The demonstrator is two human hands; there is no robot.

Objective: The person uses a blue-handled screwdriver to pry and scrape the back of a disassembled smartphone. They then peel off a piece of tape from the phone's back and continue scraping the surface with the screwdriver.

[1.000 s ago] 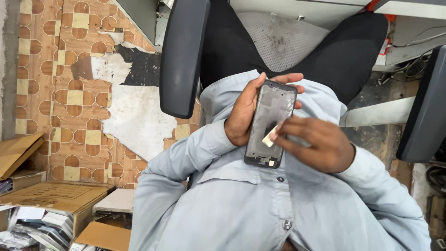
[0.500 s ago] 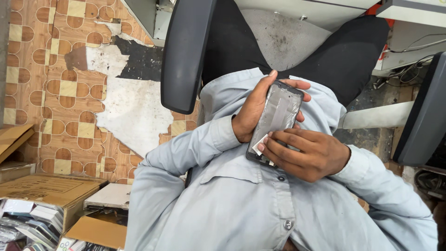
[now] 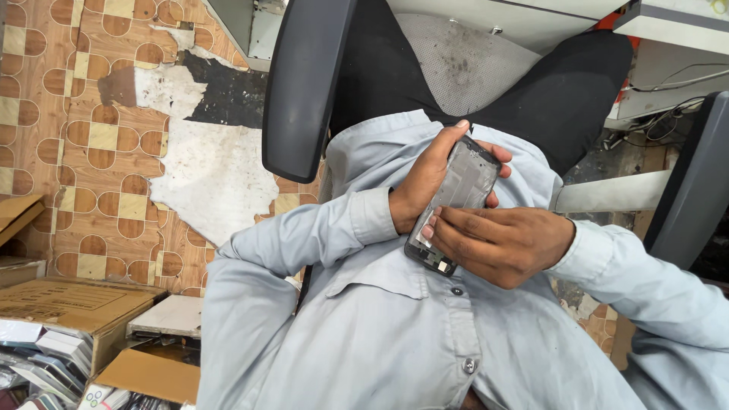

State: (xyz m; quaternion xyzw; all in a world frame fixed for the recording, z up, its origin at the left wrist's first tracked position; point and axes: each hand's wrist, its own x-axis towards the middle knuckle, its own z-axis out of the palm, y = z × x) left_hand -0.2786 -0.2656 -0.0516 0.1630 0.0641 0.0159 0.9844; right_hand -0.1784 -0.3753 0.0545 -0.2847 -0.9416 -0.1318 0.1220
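Small repair workshop: worn patterned floor tiles [image 3: 91, 152] with broken patches, cardboard boxes [image 3: 68, 304] of stacked parts at the floor's lower left, loose cables [image 3: 668, 114], office chair armrest [image 3: 304, 91].

A dark, stripped phone frame [image 3: 454, 203] with bare metal inside, tilted diagonally, held against a light-blue shirt

Floor [image 3: 91, 152]: brown/tan patterned vinyl w/ circle-and-square motif, badly worn; big torn patch [image 3: 205, 175] showing white underlayer, black strip [image 3: 220, 91] above it. Office chair: dark armrest [image 3: 307, 83] at one side, second armrest [image 3: 695, 182] at frame edge, grey mesh seat [image 3: 471, 64]. Cardboard boxes [image 3: 68, 304] stacked in lower corner. Cables [image 3: 668, 114] near grey cabinet [image 3: 668, 61]. Even daylight-type lighting
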